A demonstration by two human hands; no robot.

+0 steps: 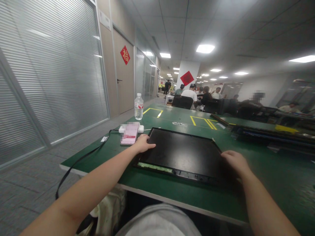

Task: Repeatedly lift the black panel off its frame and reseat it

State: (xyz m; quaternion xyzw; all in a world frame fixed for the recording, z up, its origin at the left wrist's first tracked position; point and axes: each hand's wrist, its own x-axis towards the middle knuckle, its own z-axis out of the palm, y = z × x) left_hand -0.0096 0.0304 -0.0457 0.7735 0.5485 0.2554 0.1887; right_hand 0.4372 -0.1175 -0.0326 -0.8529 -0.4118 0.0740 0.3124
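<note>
A flat black display panel [183,150] lies on the green table in front of me. Along its near edge runs a strip, green on the left part [155,167] and dark on the right. My left hand [144,143] grips the panel's left edge, thumb laid over the dark face and the other fingers at the side. On the opposite edge, my right hand [235,160] is closed around the frame, with its fingertips partly hidden. Whether the panel is slightly raised or flat on the table, I cannot tell.
Left of the panel lies a phone [130,135] by a white power strip [140,128] with a black cable [85,157]. A water bottle [138,107] stands behind them. Yellow tape [193,120] marks the green table [169,114]. Long dark parts [265,132] lie right; several people sit beyond.
</note>
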